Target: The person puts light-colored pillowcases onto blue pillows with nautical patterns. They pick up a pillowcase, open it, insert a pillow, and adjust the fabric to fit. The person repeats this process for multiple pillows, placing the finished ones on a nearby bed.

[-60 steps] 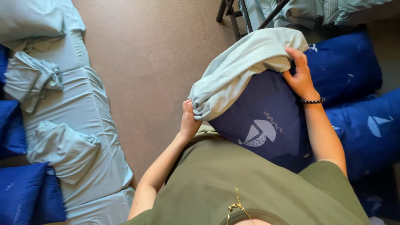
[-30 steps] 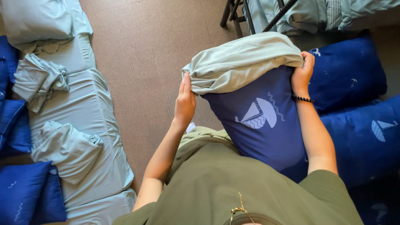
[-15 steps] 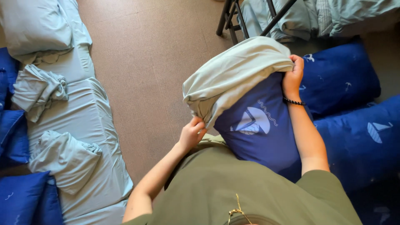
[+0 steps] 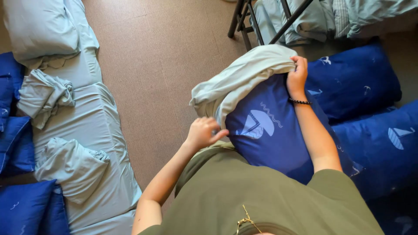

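— What is being held, and where?

— A dark blue pillow [image 4: 278, 135] with a pale sailboat print is propped upright against the front of the person's olive shirt [image 4: 261, 196], in the middle of the view. A pale grey-green pillowcase [image 4: 237, 85] is draped over its top end, covering roughly the upper third.

— How are the hands placed?

— The two are kept well apart, one at each side of the pillow. The right hand [image 4: 297, 76] is clamped on the upper right corner, where the edge of the pillowcase is pinched against the blue fabric; a dark beaded bracelet [image 4: 300, 101] is worn at that wrist. The left hand [image 4: 203, 132] is held loosely curled just beside the lower left edge of the pillowcase, near the pillow's side. Nothing is seen gripped in it, though whether its fingertips touch the cloth cannot be told.

— And what is laid around?

— More blue pillows [image 4: 361, 82] with the same print are stacked to the right, on the floor. A long mattress covered in a light blue sheet [image 4: 87, 126] is stretched along the left, with crumpled pillowcases [image 4: 43, 95] of the same pale colour piled on it and further blue pillows at its outer edge. A dark metal frame [image 4: 250, 21] is seen at the top, and brown carpet [image 4: 156, 56] is spread between.
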